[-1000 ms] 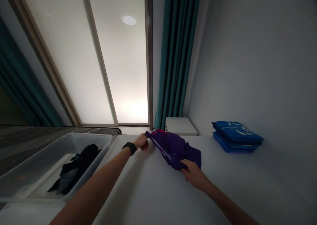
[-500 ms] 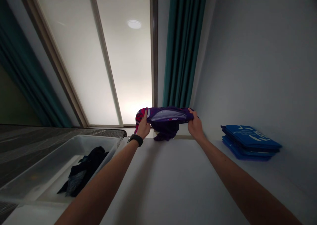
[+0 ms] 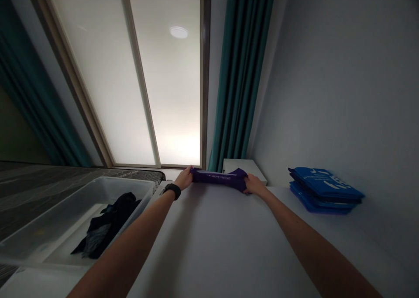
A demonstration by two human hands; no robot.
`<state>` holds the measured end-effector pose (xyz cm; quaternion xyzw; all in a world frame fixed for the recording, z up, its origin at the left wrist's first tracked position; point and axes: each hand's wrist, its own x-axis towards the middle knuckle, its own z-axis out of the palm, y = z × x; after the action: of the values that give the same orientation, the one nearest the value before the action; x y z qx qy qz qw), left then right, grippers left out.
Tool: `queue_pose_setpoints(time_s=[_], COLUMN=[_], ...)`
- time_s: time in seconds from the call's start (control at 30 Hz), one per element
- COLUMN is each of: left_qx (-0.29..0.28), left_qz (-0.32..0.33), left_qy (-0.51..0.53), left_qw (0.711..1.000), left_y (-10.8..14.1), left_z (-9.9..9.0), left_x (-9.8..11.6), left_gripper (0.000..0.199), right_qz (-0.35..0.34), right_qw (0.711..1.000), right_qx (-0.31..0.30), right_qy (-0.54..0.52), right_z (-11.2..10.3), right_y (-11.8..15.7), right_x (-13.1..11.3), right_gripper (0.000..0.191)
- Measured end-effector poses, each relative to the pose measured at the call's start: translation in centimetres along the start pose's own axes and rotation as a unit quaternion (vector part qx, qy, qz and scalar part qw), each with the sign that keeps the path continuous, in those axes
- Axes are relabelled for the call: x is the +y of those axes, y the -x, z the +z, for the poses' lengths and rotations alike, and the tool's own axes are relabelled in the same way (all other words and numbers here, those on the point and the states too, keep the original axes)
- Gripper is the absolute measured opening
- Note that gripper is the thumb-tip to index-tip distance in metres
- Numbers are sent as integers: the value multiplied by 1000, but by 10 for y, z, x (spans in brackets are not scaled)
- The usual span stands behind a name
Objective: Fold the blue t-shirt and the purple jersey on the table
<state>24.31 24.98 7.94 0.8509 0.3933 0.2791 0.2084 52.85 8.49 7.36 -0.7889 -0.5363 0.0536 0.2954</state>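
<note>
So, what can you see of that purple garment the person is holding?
The dark purple cloth garment looks like soft, thin fabric, pulled into a long narrow band with small pale lettering along it. It stretches roughly level between the person's left hand and right hand, each gripping one end, at the far edge of a white tabletop. Whether it touches the tabletop is hard to tell.
</note>
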Motion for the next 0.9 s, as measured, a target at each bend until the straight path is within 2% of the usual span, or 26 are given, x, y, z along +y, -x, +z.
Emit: queue_pose_setpoints(time_s=[0.17, 0.27, 0.3, 0.37, 0.5, 0.6, 0.73, 0.9], left_qx=[111, 137, 134, 119, 21, -30, -55, -64], left_qz=[47, 85, 95, 94, 55, 48, 72, 95], left_qy=[-19, -61, -81, -99, -181, -220, -239, -237], left_qw=[993, 985, 983, 983, 982, 974, 967, 965], left_y=[-7, 13, 26, 56, 118, 144, 162, 192], left_z=[-18, -18, -14, -2, 28, 38, 30, 12], left_x=[17, 13, 9, -4, -28, -35, -35, -31], left_gripper=[70, 69, 65, 58, 48, 50, 52, 53], right_qz=[-65, -139, -153, -132, -106, -91, -91, -128], right_qw=[992, 980, 980, 989, 993, 991, 985, 977], right_qx=[107, 133, 121, 50, -40, -100, -136, -134], right_qy=[-23, -42, -45, -43, -34, -14, 58, 107], right_z=[-29, -27, -22, -4, 36, 54, 54, 36], right_y=[-9, 5, 15, 39, 91, 116, 133, 163], right_x=[-12, -4, 3, 18, 45, 54, 53, 46], right_gripper=[44, 49, 50, 52, 52, 58, 61, 59])
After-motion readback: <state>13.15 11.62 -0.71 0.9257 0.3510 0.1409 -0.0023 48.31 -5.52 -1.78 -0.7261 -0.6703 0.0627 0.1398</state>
